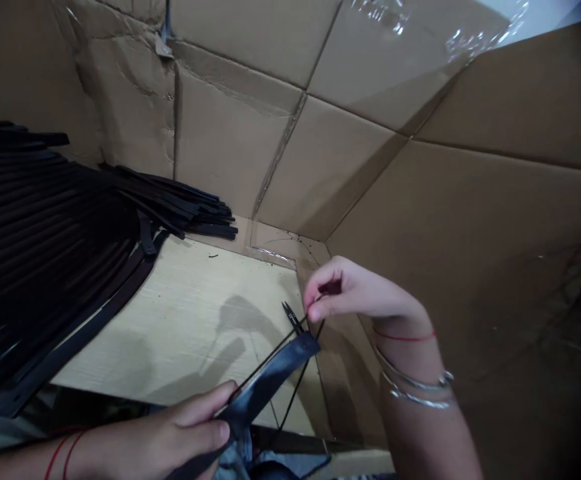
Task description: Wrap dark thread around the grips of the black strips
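Observation:
My left hand [170, 433] at the bottom of the view is closed round a black leather strap [270, 377] that points up and to the right. My right hand [350, 293] is pinched shut just above the strap's tip. It holds small black thread snips [293, 319], their blades pointing up and left, and a thin dark thread [295, 387] hangs down from the pinch. Silver bangles and a red thread circle the right wrist, and red threads circle the left wrist.
A large pile of black straps [45, 247] covers the left of the light wooden table [195, 327]. Cardboard sheets [345, 133] wall in the back and right side, close behind my right hand.

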A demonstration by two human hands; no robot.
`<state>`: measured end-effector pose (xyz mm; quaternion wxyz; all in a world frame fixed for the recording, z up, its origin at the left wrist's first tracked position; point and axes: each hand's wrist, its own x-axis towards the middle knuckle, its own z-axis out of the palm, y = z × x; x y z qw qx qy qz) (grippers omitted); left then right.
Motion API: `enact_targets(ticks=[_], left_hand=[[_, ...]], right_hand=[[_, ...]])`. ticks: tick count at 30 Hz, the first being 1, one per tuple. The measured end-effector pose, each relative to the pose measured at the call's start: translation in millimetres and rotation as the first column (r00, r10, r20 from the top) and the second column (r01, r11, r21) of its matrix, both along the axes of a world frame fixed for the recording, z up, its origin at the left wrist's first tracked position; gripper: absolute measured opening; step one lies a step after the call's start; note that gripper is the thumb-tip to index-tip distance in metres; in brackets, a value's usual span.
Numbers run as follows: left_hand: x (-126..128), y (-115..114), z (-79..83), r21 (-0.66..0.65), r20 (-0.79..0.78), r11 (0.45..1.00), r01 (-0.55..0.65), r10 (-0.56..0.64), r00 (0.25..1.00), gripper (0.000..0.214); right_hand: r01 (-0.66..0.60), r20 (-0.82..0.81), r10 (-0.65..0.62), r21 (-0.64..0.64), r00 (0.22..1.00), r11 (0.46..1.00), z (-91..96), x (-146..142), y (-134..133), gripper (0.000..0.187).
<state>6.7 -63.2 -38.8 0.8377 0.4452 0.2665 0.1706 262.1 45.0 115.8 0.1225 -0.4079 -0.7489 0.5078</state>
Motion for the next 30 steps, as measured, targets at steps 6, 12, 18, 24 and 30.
enact_targets(ticks=[6, 12, 18, 24, 30], left_hand=[[-9.8, 33.6, -22.7, 0.093, -0.119, 0.971, -0.221, 0.231, 0.966, 0.078], [-30.8, 39.1, -4.3, 0.173, -0.008, 0.894, -0.413, 0.420, 0.907, 0.077], [-19.1, 33.5, -0.7, 0.228, -0.062, 0.910, -0.347, 0.370, 0.927, 0.069], [-19.0, 37.9, -6.7, 0.489, -0.258, 0.844, -0.221, 0.382, 0.888, 0.046], [-28.2, 36.1, -11.1, 0.649, -0.325, 0.746, -0.150, 0.450, 0.832, 0.038]], right_hand=[[0.042, 0.306, -0.128, 0.272, 0.943, 0.961, 5.6, -26.5, -77.4, 0.031], [0.049, 0.267, -0.094, 0.168, 0.959, 0.985, -77.9, -27.8, -93.9, 0.035], [0.354, -0.227, -0.330, 0.073, 0.916, 0.933, -152.4, -73.1, -87.8, 0.054], [0.379, -0.514, -0.467, -0.272, 0.720, 0.884, -156.9, -130.3, -85.5, 0.041], [0.429, -0.468, -0.476, -0.212, 0.744, 0.878, -157.7, -128.9, -75.7, 0.041]])
